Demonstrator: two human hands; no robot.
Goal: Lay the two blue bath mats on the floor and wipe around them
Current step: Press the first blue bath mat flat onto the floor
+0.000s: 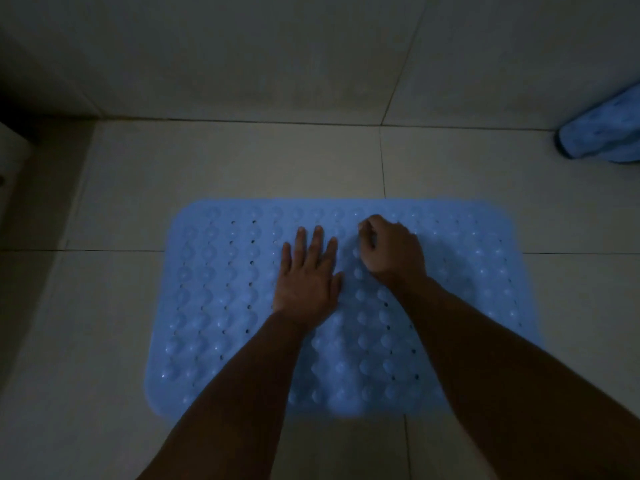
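Observation:
A light blue bath mat (221, 299) with rows of bumps and small holes lies flat on the tiled floor, in the middle of the view. My left hand (308, 271) presses flat on the mat's middle, fingers straight and pointing away from me. Just to its right, my right hand (391, 251) rests on the mat with its fingers curled under; I cannot tell whether they pinch the mat. A second blue thing (602, 133), rolled or bunched, lies at the right edge of the view near the wall.
Pale floor tiles (242, 161) surround the mat on all sides. A tiled wall (242, 53) rises just beyond it. A dark edge and a pale object (14, 154) stand at the far left. The light is dim.

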